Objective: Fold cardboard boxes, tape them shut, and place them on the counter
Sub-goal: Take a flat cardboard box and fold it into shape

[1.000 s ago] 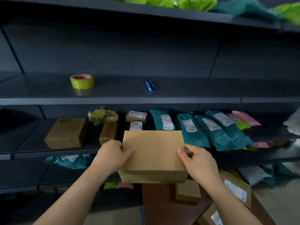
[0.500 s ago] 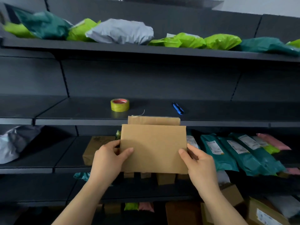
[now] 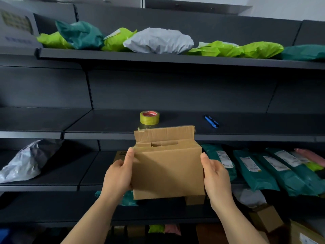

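A brown cardboard box [image 3: 167, 173] is held up in front of the dark shelving, its top open with one flap [image 3: 165, 134] standing up at the back. My left hand [image 3: 119, 175] grips its left edge, thumb on the front face. My right hand [image 3: 214, 175] holds its right side, fingers behind the box. A yellow tape roll [image 3: 149, 117] with a red core and a blue cutter [image 3: 211, 121] lie on the middle shelf [image 3: 105, 125] just beyond the box.
The top shelf [image 3: 158, 58] carries green, teal and grey mailer bags. Teal mailers [image 3: 255, 169] fill the lower shelf at right, a silver bag [image 3: 26, 164] lies at left. Cardboard boxes [image 3: 267, 219] sit low at the right.
The box was lifted from low down to shelf height and tipped, so its open top and rear flap now show. The view rose too, bringing the top shelf into sight.
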`<state>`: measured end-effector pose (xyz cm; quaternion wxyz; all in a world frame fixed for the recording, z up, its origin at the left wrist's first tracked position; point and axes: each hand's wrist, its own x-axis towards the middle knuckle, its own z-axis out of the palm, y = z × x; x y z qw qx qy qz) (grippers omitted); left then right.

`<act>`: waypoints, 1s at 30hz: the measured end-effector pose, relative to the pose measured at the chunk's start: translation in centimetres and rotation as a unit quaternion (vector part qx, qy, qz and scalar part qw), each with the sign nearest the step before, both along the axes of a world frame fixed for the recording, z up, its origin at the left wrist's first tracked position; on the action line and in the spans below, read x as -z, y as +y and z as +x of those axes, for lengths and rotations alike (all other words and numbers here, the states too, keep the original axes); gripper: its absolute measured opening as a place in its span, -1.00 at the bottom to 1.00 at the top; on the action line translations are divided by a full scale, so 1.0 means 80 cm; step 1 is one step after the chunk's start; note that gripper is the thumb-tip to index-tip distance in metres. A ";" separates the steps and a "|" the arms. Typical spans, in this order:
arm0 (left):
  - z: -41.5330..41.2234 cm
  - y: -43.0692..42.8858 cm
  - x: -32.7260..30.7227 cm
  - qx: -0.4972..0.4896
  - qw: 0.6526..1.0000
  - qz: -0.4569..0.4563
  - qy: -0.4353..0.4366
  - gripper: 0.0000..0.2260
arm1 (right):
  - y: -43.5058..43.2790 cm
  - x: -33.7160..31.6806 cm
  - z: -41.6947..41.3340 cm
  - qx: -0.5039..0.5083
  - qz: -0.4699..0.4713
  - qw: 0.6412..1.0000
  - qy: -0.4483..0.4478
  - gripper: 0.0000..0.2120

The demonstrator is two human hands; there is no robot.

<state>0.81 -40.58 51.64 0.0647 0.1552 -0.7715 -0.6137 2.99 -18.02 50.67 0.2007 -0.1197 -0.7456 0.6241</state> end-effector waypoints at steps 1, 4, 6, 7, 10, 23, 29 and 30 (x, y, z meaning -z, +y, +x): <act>-0.001 -0.003 -0.001 -0.001 1.000 0.028 -0.004 -0.52 | -0.006 0.002 -0.002 0.004 -0.011 1.000 -0.001 -0.59; -0.008 -0.010 0.002 0.001 0.997 0.070 -0.010 -0.59 | -0.019 0.001 -0.008 0.006 -0.036 0.999 -0.017 -0.51; -0.012 -0.014 0.009 0.000 0.997 0.077 -0.010 -0.60 | -0.023 -0.004 -0.012 -0.004 -0.046 0.999 -0.016 -0.52; -0.015 -0.016 0.013 0.000 0.998 0.070 -0.003 -0.61 | -0.025 -0.007 -0.012 -0.010 -0.054 0.998 -0.012 -0.55; -0.026 -0.017 0.012 0.020 0.998 0.055 0.020 -0.61 | -0.023 -0.013 -0.030 -0.041 -0.073 0.996 -0.019 -0.55; -0.082 -0.018 0.013 0.118 0.966 0.216 0.074 -0.44 | 0.009 -0.023 -0.114 -0.180 0.023 0.982 -0.060 -0.28; -0.091 -0.025 0.012 0.114 0.961 0.231 0.099 -0.63 | 0.008 -0.030 -0.117 -0.204 0.055 0.976 -0.051 -0.24; -0.093 -0.025 0.011 0.109 0.962 0.229 0.104 -0.61 | 0.007 -0.029 -0.120 -0.205 0.062 0.976 -0.038 -0.28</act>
